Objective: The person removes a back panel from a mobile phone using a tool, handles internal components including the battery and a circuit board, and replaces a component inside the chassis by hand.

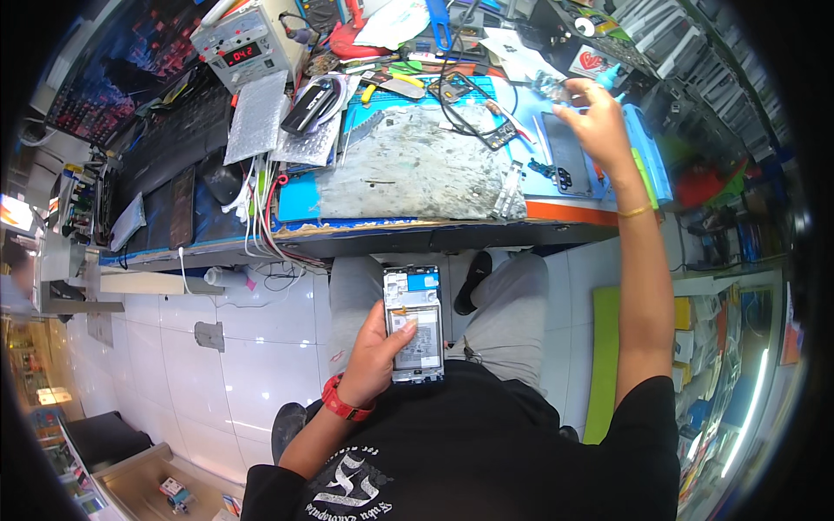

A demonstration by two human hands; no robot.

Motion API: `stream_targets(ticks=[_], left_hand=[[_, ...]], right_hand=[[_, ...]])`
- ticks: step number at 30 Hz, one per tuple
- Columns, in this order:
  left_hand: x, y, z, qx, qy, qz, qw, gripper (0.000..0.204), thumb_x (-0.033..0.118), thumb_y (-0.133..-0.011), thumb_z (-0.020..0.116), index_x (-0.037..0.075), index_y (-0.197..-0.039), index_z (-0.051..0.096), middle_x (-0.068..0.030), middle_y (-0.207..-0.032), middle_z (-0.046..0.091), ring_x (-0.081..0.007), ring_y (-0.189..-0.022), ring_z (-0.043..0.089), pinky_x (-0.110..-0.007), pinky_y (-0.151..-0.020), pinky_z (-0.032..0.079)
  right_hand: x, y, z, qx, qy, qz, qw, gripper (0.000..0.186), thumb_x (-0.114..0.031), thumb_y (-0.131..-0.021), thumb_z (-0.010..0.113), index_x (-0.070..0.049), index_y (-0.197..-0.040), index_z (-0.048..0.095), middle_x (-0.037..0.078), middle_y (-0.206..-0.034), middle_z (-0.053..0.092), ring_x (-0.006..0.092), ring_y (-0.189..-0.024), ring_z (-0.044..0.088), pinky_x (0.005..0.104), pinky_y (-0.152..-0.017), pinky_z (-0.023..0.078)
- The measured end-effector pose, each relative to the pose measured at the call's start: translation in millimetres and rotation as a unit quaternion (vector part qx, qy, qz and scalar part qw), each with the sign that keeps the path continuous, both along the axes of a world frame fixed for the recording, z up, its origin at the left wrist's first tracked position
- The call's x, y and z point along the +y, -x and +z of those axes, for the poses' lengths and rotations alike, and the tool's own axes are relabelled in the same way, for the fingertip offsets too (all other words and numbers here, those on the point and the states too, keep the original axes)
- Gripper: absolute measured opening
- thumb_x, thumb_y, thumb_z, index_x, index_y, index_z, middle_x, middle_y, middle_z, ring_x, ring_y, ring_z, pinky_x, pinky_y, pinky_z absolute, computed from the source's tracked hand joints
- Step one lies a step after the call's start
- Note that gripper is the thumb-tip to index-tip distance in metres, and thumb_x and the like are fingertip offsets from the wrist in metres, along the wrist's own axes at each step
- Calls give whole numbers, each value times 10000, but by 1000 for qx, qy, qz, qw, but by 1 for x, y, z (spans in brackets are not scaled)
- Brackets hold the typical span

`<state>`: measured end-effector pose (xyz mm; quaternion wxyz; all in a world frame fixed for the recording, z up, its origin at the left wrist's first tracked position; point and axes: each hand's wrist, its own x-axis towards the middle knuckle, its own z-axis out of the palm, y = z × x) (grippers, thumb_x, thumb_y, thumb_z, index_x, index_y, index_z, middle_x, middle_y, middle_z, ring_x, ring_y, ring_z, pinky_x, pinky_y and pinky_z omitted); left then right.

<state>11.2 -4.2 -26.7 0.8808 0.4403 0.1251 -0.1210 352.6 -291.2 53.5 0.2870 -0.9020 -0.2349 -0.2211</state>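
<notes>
My left hand (372, 352) holds an opened phone (421, 346) over my lap, its thumb lying across the exposed battery area; an orange flex cable and a blue part show inside. My right hand (592, 122) is raised at the right of the bench, fingers closed on a small clear-bluish item (549, 89) too small to identify. Below it lie a dark phone panel (573, 178) and small black parts (540, 172). A light blue bottle (608, 78) stands just beside its fingers.
The cluttered bench holds a stained grey mat (408, 174), a power supply (243, 48), bubble bags (256, 117), cables and tools (391, 82). Below are my legs, the tiled floor and shelving (695, 347) at right. Another person (19, 273) is blurred at the far left.
</notes>
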Motion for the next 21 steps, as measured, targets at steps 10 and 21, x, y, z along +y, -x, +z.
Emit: stream_targets(ticks=[10, 21], left_hand=[[-2, 7, 4, -10, -13, -13, 1000, 375, 84, -1020, 525, -1, -1365, 406, -177, -1208, 645, -335, -1010, 731, -448, -859, 631], [-2, 6, 3, -6, -16, -25, 1000, 394, 84, -1025, 526, 9, -1388, 392, -179, -1224, 640, -332, -1021, 728, -445, -871, 625]], right_hand=[[15, -18, -21, 133, 118, -66, 982, 480, -228, -784, 833, -2, -1181, 687, 201, -1183, 711, 348, -1111, 683, 410, -966, 522], [56, 165, -16, 431, -148, 166, 875, 332, -119, -897, 747, 38, -1175, 653, 130, -1080, 706, 180, -1006, 678, 325, -875, 544]])
